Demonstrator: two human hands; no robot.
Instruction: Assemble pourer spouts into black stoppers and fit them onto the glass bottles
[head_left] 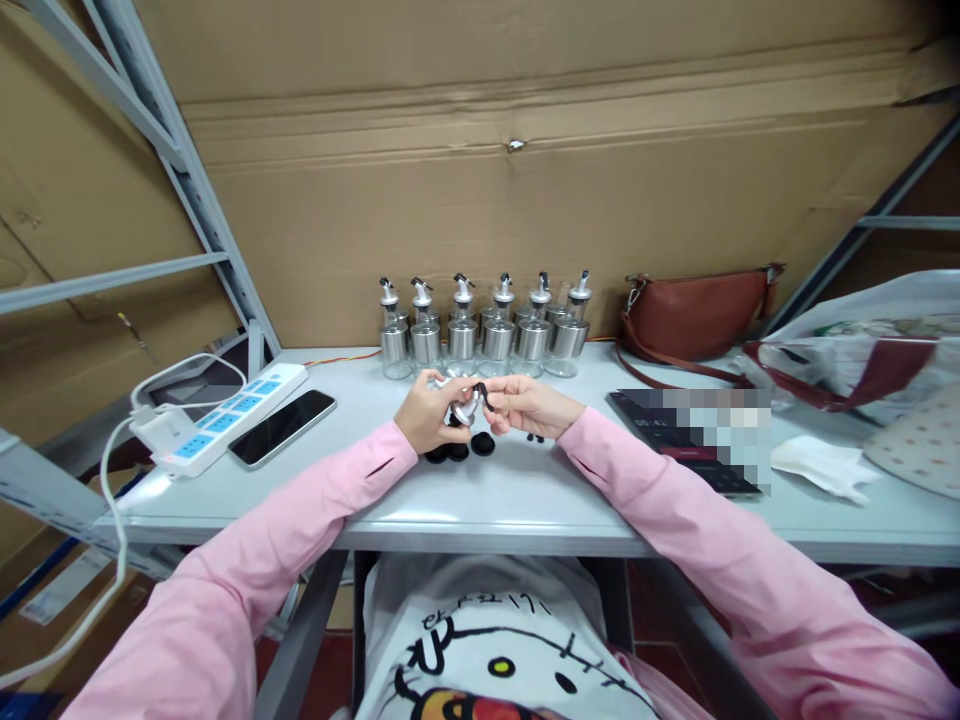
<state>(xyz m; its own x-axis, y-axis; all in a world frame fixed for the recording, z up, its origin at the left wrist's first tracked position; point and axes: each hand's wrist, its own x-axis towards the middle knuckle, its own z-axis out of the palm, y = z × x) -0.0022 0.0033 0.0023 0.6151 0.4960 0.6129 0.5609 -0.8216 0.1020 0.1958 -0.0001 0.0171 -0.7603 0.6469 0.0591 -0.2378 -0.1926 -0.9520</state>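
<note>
L grip (pixel 429 416) part-closed w/ spout (pixel 466 409)

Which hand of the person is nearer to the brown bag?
Right. The right hand is in front of the brown bag and to its left, at a silver-and-black spout; the left hand, also at the spout, is farther left.

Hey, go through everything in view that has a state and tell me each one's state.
Left hand: closed around silver spout
Right hand: pinching black tip
Front-row bottles: upright, spouts fitted
Round black pieces: lying on table
Power strip: white charger plugged in
Phone near power strip: flat, screen dark
Other phone: flat, screen partly obscured
Brown bag: strap trailing on table
</note>
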